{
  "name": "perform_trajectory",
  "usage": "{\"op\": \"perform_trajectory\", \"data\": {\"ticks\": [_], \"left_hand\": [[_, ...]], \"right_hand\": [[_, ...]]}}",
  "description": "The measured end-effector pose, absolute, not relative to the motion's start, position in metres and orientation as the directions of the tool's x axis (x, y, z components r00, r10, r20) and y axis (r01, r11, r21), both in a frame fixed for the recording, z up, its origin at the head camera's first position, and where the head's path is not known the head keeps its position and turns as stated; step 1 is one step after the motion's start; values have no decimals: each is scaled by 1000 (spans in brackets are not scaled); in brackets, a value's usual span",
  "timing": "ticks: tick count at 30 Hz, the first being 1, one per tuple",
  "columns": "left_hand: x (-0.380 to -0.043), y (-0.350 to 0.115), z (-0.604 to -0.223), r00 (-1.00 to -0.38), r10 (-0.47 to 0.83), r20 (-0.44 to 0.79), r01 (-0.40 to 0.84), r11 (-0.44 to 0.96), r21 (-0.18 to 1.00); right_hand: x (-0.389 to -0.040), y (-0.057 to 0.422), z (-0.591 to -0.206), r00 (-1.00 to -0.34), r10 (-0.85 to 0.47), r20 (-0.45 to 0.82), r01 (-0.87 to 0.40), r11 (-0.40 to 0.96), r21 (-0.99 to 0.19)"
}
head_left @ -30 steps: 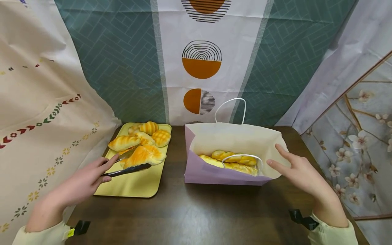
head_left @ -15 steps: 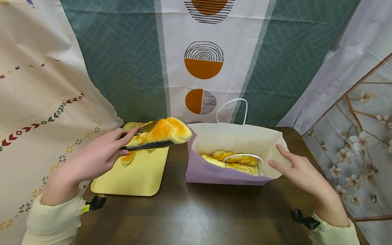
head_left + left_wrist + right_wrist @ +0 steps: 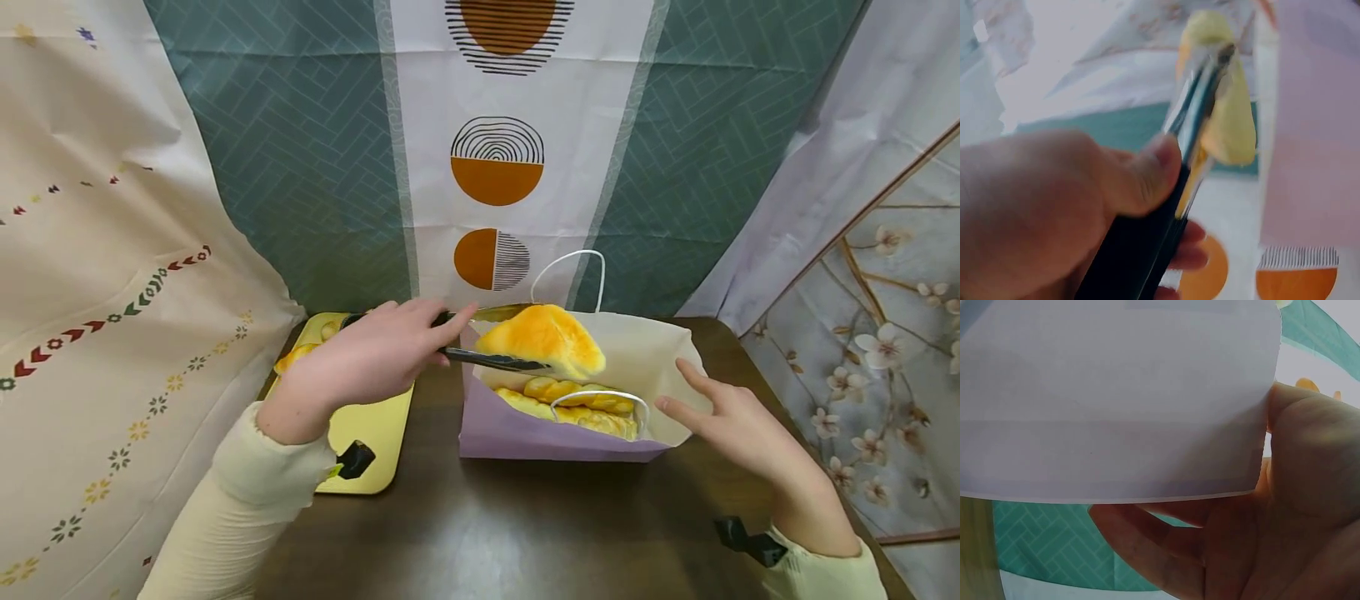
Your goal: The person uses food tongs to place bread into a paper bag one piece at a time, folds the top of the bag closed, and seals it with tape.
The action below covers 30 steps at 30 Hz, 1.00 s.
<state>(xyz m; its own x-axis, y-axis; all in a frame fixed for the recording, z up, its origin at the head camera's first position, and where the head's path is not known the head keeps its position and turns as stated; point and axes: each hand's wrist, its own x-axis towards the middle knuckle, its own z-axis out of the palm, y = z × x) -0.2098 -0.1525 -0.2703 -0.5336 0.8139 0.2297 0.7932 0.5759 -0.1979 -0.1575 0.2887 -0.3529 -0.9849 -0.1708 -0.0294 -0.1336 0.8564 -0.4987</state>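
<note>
My left hand (image 3: 375, 354) grips black-handled tongs (image 3: 491, 359), thumb along one side in the left wrist view. Between the tong arms is a golden, roughly triangular bread roll (image 3: 543, 337), held over the mouth of a lilac paper bag (image 3: 525, 442). Inside the bag lie braided loaves (image 3: 600, 423), partly hidden by the front wall. At the bag's right rim is my right hand (image 3: 742, 429), thumb and index finger spread apart inside the opening. In the right wrist view the bag wall (image 3: 1110, 400) covers part of those fingers.
A yellow tray (image 3: 382, 433) with bread rolls stands on the left of the dark wooden table (image 3: 487, 533), largely covered by my left arm. One white bag handle (image 3: 602, 275) stands up at the back; the other droops across the opening. Patterned cloths hang behind and at both sides.
My left hand has lifted the bread roll off the tray with the tongs and carried it right, over the bag. My right hand has stayed at the bag's rim.
</note>
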Motion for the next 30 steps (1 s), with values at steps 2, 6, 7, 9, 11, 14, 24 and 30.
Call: {"op": "perform_trajectory", "data": {"ticks": [2,6,7,9,11,14,24,30], "left_hand": [[-213,-135,-271,-552,812,187,766,583,-271],[-219,-107,-274,-582,808,88,721,564,-402],[-220,-102,-275,-590,805,64,712,556,-429],[-221,-94,-278,-610,792,28,688,546,-478],[-220,-90,-280,-633,774,19,651,546,-526],[-220,-88,-284,-643,764,59,598,549,-584],[-213,-88,-287,-662,742,109,555,582,-594],[-206,-91,-281,-712,699,67,551,616,-563]], "right_hand": [[-158,289,-353,-985,-172,-28,-135,855,-500],[-156,290,-354,-986,-166,-26,-130,853,-505],[-156,290,-354,-986,-166,-28,-129,852,-507],[-155,291,-355,-986,-167,-24,-132,850,-510],[-155,291,-355,-985,-170,-18,-137,847,-514],[-157,292,-354,-984,-179,-9,-149,849,-507],[-156,291,-353,-985,-175,0,-150,849,-507],[-156,293,-356,-986,-170,-3,-145,848,-510]]}}
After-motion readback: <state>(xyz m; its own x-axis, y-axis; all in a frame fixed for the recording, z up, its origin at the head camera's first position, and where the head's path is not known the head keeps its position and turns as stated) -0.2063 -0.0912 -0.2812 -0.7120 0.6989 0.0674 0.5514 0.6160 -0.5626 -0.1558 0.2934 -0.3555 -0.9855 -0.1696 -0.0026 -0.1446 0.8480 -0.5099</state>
